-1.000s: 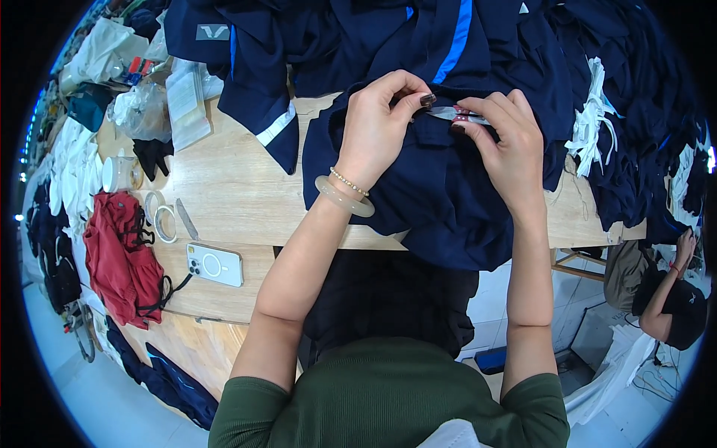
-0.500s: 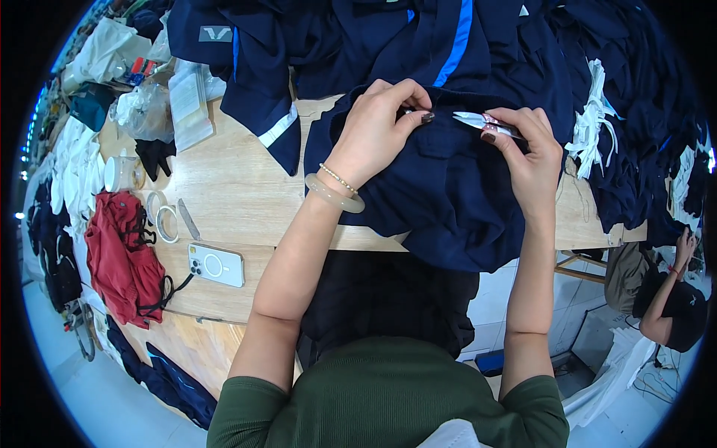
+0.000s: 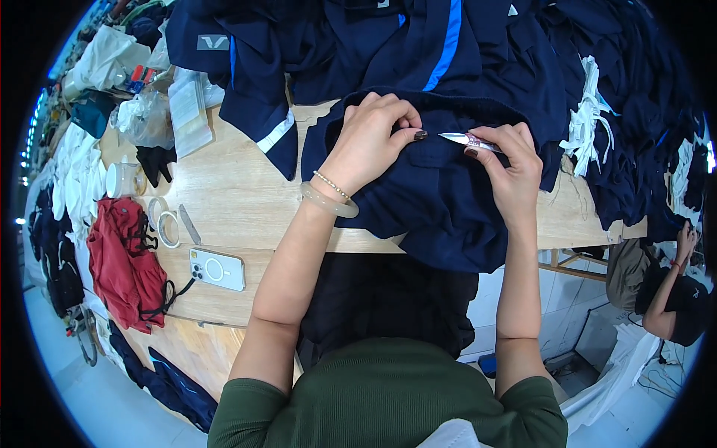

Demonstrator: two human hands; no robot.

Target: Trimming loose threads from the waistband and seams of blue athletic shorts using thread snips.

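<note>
A navy garment with a wide, open waist edge lies bunched before me and hangs over the table's front edge. My left hand rests on its upper left part, closed, with thumb and index finger pinched together. Whatever is between those fingertips is too small to make out. To the right, my right hand is closed around a pair of thread snips. Their pointed blades are together and aim left at the left fingertips, a small gap away, above the cloth.
More navy garments cover the table's far side, with white strips at right. On the left lie a phone, tape rolls, a knife-like blade, a red cloth item and plastic bags. Another person sits at far right.
The snips' blades have gone from slightly apart to together. My right hand has moved a little left and down with them, and my left hand has shifted slightly left and down.
</note>
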